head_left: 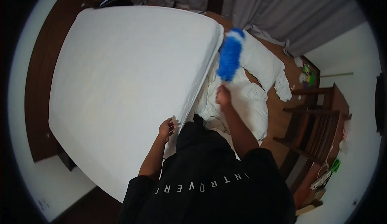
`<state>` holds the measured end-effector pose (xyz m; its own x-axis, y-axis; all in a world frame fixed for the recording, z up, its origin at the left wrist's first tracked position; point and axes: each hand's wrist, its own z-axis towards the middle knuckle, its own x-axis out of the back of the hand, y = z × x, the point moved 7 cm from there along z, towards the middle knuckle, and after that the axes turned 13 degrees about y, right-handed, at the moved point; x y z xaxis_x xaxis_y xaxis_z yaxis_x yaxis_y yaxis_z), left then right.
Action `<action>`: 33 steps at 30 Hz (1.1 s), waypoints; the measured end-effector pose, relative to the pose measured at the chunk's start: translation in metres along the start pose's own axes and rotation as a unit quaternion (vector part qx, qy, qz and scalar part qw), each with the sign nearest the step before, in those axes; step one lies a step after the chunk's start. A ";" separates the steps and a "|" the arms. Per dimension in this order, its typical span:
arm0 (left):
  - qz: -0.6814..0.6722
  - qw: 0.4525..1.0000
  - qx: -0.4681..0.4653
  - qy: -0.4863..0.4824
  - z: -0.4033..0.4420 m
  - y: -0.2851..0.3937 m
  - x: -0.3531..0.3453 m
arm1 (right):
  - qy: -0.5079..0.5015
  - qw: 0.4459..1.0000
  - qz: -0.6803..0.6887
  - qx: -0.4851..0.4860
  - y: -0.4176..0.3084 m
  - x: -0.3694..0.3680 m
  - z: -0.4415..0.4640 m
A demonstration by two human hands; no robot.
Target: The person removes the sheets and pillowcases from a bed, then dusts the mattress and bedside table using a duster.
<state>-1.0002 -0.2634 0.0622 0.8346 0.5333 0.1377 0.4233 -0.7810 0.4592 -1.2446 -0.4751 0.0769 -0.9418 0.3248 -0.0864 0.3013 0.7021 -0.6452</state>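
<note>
A blue fluffy duster with a whitish band near its far end points away from me, beyond the right edge of the mattress. My right hand is closed round its near end, over the white bedding. Over the right side of the white-covered mattress is my left hand, its fingers apart and nothing in it. Whether that hand touches the cover cannot be told.
White pillows and rumpled cloth lie on the brown floor to the right. Grey curtains hang at the back. A wooden chair stands at the right, near a green object and cables. A dark headboard borders the left.
</note>
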 end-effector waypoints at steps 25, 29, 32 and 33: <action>-0.055 0.982 -0.167 -0.064 0.039 0.193 -0.188 | -0.041 0.755 -0.463 0.462 -0.111 -0.065 -0.017; -0.054 0.993 -0.103 0.036 0.103 0.164 -0.177 | -0.169 0.720 -0.509 0.441 -0.131 -0.099 0.013; 0.011 0.997 -0.034 0.062 0.130 0.138 -0.172 | -0.245 0.674 -0.550 0.428 -0.132 -0.104 0.038; 0.002 0.997 -0.038 0.067 0.130 0.143 -0.173 | -0.238 0.657 -0.582 0.415 -0.140 -0.096 0.049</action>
<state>-1.0381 -0.5096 -0.0098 0.7796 0.5727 0.2535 0.3876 -0.7591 0.5231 -1.2033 -0.6357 0.1382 -0.4614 -0.5000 0.7329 -0.6639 -0.3534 -0.6590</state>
